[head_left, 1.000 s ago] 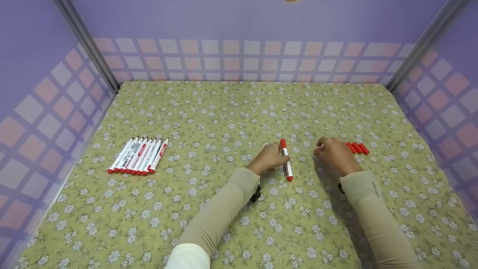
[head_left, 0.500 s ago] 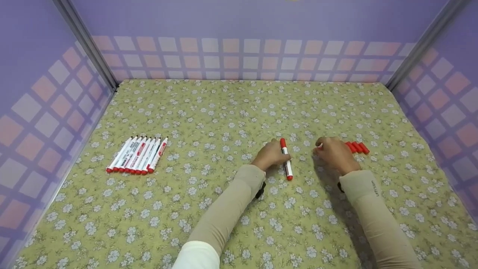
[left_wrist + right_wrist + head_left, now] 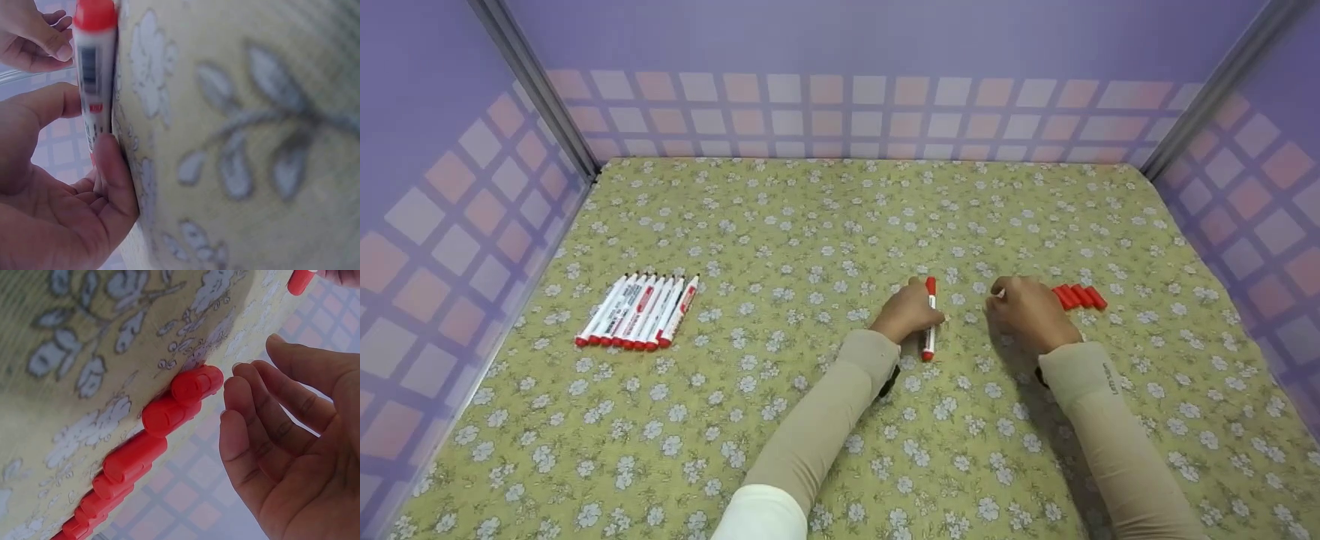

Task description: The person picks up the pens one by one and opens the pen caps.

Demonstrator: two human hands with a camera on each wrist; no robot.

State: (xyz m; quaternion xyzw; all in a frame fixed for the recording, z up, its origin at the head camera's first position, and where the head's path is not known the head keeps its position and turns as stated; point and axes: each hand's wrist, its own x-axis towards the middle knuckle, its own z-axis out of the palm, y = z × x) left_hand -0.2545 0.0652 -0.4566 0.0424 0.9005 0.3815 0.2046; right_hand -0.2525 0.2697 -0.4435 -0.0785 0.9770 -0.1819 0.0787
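Observation:
My left hand [image 3: 907, 311] holds a white marker [image 3: 929, 341] with a red end at top and bottom, near the middle of the flowered cloth. Up close in the left wrist view, thumb and finger are on either side of the marker [image 3: 94, 62], below its red cap. To the right, my right hand [image 3: 1030, 311] hovers just left of a row of red caps [image 3: 1080, 296], partly hiding it. In the right wrist view its fingers are loosely bent beside the caps [image 3: 135, 458], apart from them and holding nothing.
On the left lie several uncapped white markers [image 3: 637, 311] side by side, dark tips pointing away. A yellow-green flowered cloth [image 3: 810, 225] covers the table. Purple walls with pink and white squares [image 3: 866, 105] enclose the back and sides.
My left hand has shifted slightly right. The marker's near end has swung left, so it lies straighter away from me. My right hand has barely moved.

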